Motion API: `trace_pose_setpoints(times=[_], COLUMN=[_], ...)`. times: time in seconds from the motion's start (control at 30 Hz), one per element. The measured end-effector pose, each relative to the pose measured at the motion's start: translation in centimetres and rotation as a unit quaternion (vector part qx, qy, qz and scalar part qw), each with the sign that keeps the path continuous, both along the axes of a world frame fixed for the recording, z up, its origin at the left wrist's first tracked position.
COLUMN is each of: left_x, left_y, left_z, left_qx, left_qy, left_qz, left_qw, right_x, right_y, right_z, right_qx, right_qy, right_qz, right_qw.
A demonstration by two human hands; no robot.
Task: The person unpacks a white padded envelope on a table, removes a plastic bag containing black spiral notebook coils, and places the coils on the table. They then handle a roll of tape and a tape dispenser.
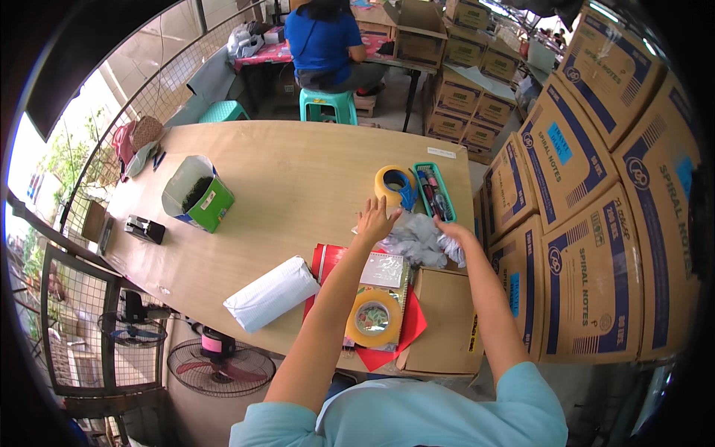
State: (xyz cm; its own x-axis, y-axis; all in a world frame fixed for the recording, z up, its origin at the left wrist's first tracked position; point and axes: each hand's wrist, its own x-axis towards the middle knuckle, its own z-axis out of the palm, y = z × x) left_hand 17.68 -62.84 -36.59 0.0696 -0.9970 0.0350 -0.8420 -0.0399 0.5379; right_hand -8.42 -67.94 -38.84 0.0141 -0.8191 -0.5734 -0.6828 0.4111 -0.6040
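I am holding left hand (377,222) spread, empty, by blue tape dispenser (407,197); right hand (453,232) is clutching crumpled translucent plastic (417,240).

Plastic (417,238) before tray (427,166), tape roll (372,342) on notebook (383,270)

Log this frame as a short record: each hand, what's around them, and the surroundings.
Left hand: open, fingers spread, at the left of the crumpled grey plastic
Right hand: at the plastic's right side; grip unclear
Beyond hands: tape roll with blue dispenser, green tray of pens
Nearer body: yellow tape roll, white package, brown carton
Surroundings: stacked cartons right; seated person in blue ahead
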Motion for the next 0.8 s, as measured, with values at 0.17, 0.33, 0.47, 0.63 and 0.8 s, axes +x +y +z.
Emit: trace_pose_setpoints(times=[0.17,0.33,0.47,0.63,0.8], left_x=[3.6,7.4,11.0,13.8,13.1], left_y=[-0.3,1.7,4.1,10.7,12.4], left_z=[-0.6,1.5,6.7,7.0,3.5], left_qx=[0.243,-0.01,-0.019,-0.07,-0.026], left_qy=[0.002,0.162,0.234,0.024,0.034], left_qz=[-0.091,-0.119,-0.032,-0.084,-0.08], left_qw=[0.966,0.98,0.972,0.994,0.996], right_x=[1.8,6.0,10.3,14.0,15.5], right_y=[-0.1,1.6,4.6,6.0,7.5], right_z=[3.2,9.3,12.2,8.5,7.7], right_qx=[0.142,-0.068,-0.296,-0.46,-0.314], right_qy=[-0.135,-0.247,-0.198,-0.05,-0.019], right_qz=[0.073,0.251,0.267,0.427,0.395], right_qw=[0.978,0.933,0.896,0.777,0.863])
